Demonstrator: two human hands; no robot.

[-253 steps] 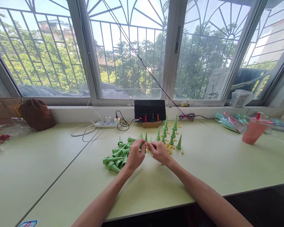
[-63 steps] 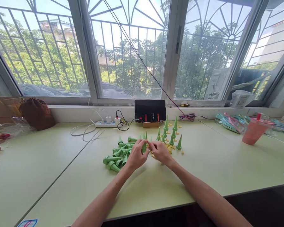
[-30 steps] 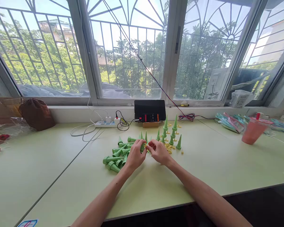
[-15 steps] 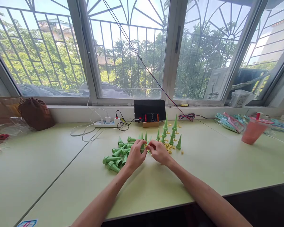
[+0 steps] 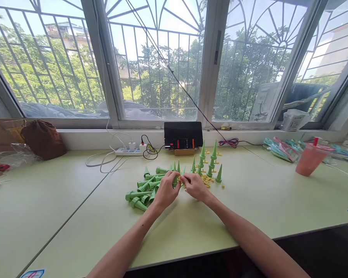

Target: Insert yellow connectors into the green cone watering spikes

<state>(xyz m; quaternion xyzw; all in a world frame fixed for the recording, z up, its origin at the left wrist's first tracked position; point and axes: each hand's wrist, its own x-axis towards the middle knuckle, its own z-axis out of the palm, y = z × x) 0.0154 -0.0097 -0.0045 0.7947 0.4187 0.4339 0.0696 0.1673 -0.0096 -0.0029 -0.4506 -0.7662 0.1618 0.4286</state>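
My left hand (image 5: 167, 190) and my right hand (image 5: 195, 186) meet at the middle of the table with fingertips almost touching. Curled left fingers grip a green cone-shaped watering spike (image 5: 174, 182), mostly hidden behind them. Thumb and finger of my right hand pinch a small yellow valve (image 5: 179, 178) against the spike; little of it shows. Loose green watering spikes (image 5: 139, 195) lie heaped beside my left hand. Just beyond my right hand are a pile of yellow valves (image 5: 207, 180) and several upright spikes (image 5: 213, 152), some stacked, with yellow pieces sticking out sideways.
A black tablet (image 5: 183, 131) and a phone (image 5: 184, 144) lean at the back by the window sill. To their left is a power strip (image 5: 130, 151) with cables. A pink drink cup (image 5: 311, 160) stands right, near plastic packets (image 5: 281, 148). A brown pouch (image 5: 43, 139) sits left.
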